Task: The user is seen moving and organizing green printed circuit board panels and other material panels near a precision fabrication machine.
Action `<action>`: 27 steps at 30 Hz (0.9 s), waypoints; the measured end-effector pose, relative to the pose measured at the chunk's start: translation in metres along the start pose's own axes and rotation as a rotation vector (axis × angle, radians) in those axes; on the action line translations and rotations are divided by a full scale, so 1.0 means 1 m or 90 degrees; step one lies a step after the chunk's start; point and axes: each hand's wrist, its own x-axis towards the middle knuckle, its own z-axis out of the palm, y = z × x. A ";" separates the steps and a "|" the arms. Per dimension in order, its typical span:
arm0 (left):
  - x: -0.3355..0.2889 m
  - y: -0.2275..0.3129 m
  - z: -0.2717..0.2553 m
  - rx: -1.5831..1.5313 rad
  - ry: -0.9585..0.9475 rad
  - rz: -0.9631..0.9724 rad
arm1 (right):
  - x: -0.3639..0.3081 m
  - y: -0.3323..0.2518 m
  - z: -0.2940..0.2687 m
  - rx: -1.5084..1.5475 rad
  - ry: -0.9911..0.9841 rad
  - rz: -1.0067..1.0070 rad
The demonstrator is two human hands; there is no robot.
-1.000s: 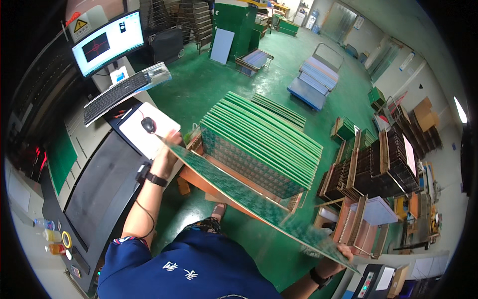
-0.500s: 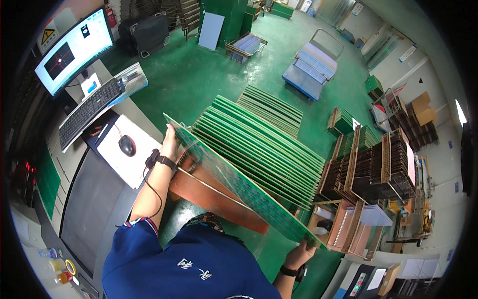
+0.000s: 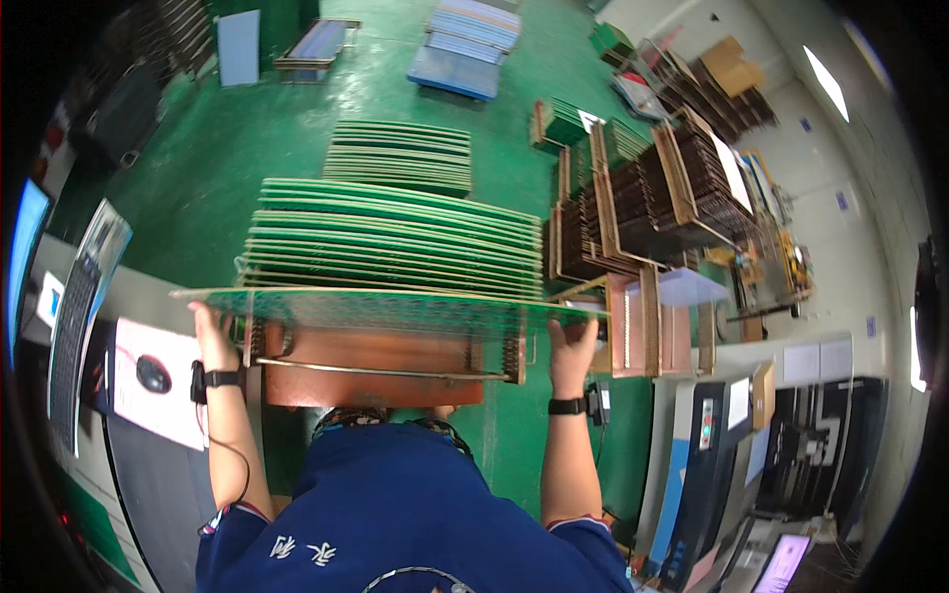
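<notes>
A large thin green circuit board panel (image 3: 395,310) spans the space in front of me, its long edge running left to right. My left hand (image 3: 214,339) grips its left end and my right hand (image 3: 572,354) its right end, both with closed fingers. The panel hangs over the near part of a metal rack (image 3: 395,373), which has toothed sides and a reddish-brown board (image 3: 376,388) low at the front. Behind the held panel, several similar green panels (image 3: 395,235) stand in a row in the rack.
Another stack of green panels (image 3: 398,153) stands beyond the rack. To the right are racks of dark boards (image 3: 657,188) and a machine with lit buttons (image 3: 704,435). On my left, a desk carries a mouse (image 3: 153,374) and a keyboard (image 3: 77,321). A blue cart (image 3: 452,75) stands farther off.
My view and body have turned right, toward the rack. The panel went from a steep slant to nearly level across the rack's front, still held in both hands.
</notes>
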 end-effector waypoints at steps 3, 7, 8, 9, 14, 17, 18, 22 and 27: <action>0.003 -0.004 0.001 -0.001 0.000 0.005 | -0.002 -0.026 0.003 0.146 0.000 -0.009; 0.008 -0.020 0.003 0.021 -0.037 0.012 | -0.013 0.024 -0.012 0.044 -0.032 0.060; 0.007 -0.021 0.004 0.031 -0.030 0.017 | -0.015 0.028 -0.012 0.048 -0.038 0.063; 0.006 -0.021 0.005 0.032 -0.021 0.023 | -0.016 0.033 -0.013 -0.013 -0.044 0.088; 0.002 -0.014 0.007 0.073 -0.022 0.073 | -0.009 0.040 -0.023 0.086 -0.080 0.102; -0.006 -0.005 0.015 0.132 -0.062 0.104 | 0.000 0.020 -0.032 0.234 -0.088 0.115; -0.003 -0.008 0.013 0.137 -0.059 0.103 | 0.001 0.022 -0.034 0.235 -0.112 0.125; 0.007 -0.018 0.002 0.112 -0.038 0.086 | 0.000 0.024 -0.035 0.079 -0.197 0.117; 0.014 -0.011 0.006 0.113 0.003 0.133 | 0.003 0.035 -0.028 0.211 -0.139 0.158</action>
